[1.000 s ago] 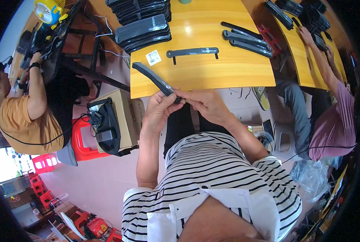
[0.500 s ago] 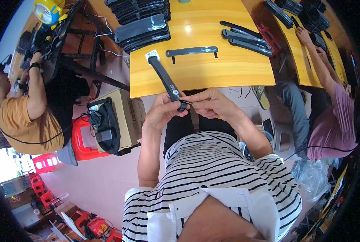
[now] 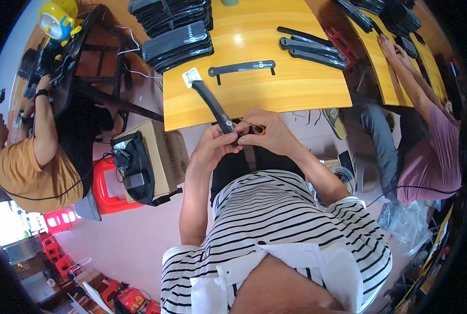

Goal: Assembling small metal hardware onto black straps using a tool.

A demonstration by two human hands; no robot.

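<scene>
Strap, black and long, is held by its near end just off the front edge of the yellow table, its far end slanting up over the tabletop. The person's left hand grasps it firmly between thumb and fingers. The right hand is closed around a yellow-handled tool, its fingertips meeting the strap's near end; I can't tell from here whether they pinch the strap too.

Beyond the strap's far end, a white label lies toward the table's left edge. One flat black band sits across the middle of the table, and a small pile of similar bands rests by its right edge. A thick stack of black pieces stands at its far left corner.

On the floor left of the table, a cardboard box has a black bag against it, beside a red stool. Farther left of the table, a co-worker in a tan shirt works at a dark bench. To its right, another in a mauve shirt stretches both arms over a second table.
</scene>
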